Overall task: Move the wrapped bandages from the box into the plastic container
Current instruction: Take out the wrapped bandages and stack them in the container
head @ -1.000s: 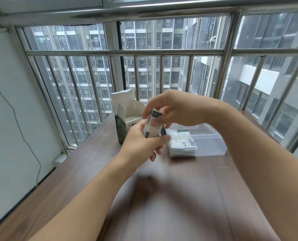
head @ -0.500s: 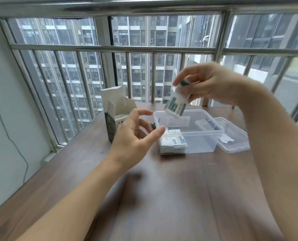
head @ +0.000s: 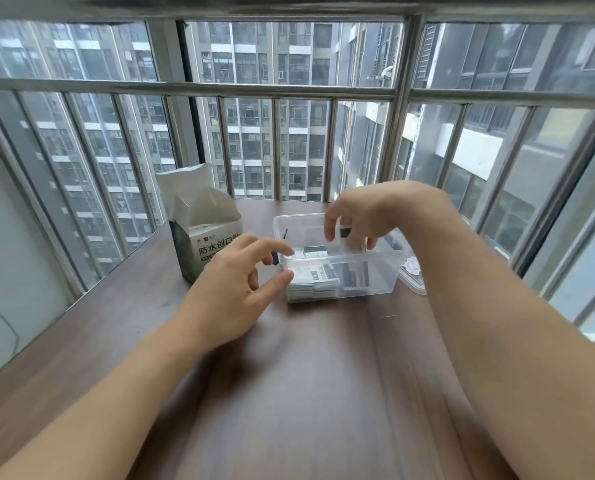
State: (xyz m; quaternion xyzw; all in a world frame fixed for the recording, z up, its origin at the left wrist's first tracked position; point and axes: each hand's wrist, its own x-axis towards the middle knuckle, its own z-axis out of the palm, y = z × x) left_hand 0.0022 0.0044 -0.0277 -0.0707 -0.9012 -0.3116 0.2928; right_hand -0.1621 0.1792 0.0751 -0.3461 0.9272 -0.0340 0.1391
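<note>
Down comes my right hand into the plastic container, pinching a small bundle of wrapped bandages.
Left hand loose, holding nothing; next I release beside the stack, then reach for the box.

Hidden and cut-off parts

The left hand covers the box label's right end; the right arm hides most of the lid.

A dark wooden table stands against a barred window facing high-rise apartment blocks.
</note>
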